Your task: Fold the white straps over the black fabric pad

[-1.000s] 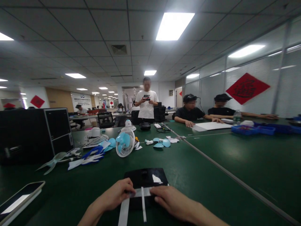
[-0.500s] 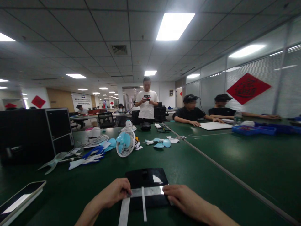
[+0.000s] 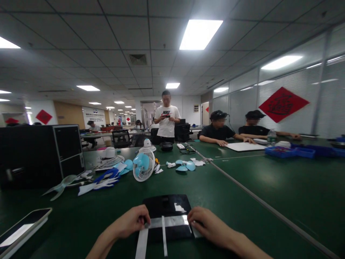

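A glossy black rectangular panel (image 3: 176, 234) lies on the green table in front of me. Across it runs a shiny silvery strip (image 3: 176, 221), and a thin white flat strip (image 3: 164, 239) crosses this toward me. A wider white ribbed strip (image 3: 142, 242) hangs off the panel's left side. My left hand (image 3: 134, 220) pinches the silvery strip's left end, its fingers closed. At the other end my right hand (image 3: 207, 223) has its fingers bent over the panel's right edge; what they grip there is hidden. A pale piece (image 3: 197, 233) shows under the right thumb.
At left are a phone-like device (image 3: 24, 230) and a black computer case (image 3: 40, 154). Fan parts, a white-and-blue fan (image 3: 144, 164) and blue-white gloves (image 3: 104, 180) lie beyond the panel. Blue trays (image 3: 285, 151) sit far right. Several people are around.
My right hand's fingers have lifted and curled from lying flatter on the strip's right end, uncovering a pale piece. My left hand keeps its pinch almost unmoved.
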Demonstrator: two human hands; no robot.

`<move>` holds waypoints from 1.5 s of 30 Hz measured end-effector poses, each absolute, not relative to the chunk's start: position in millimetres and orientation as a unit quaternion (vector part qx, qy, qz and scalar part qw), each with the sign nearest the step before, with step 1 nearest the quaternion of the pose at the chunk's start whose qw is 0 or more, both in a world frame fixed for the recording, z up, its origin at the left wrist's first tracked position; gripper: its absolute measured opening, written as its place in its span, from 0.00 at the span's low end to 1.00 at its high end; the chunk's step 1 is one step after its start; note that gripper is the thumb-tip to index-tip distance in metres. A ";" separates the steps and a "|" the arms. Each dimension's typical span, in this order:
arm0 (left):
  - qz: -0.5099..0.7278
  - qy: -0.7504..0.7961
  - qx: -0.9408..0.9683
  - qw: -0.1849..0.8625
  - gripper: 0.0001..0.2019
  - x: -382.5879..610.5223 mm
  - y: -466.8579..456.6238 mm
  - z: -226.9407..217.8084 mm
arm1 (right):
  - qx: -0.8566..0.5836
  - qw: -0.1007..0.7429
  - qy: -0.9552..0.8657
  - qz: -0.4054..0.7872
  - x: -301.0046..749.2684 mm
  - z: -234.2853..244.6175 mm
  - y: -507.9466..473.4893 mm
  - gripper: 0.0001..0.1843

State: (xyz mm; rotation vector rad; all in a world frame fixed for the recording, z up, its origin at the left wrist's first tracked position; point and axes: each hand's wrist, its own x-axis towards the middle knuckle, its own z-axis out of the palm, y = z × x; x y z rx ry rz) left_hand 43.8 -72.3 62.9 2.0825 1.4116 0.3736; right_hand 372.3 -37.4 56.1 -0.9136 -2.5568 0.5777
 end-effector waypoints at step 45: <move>0.103 0.756 0.639 0.096 0.15 -9.9 -41.7 34.7 | -0.731 0.205 -0.649 0.046 527.1 70.5 82.2 0.16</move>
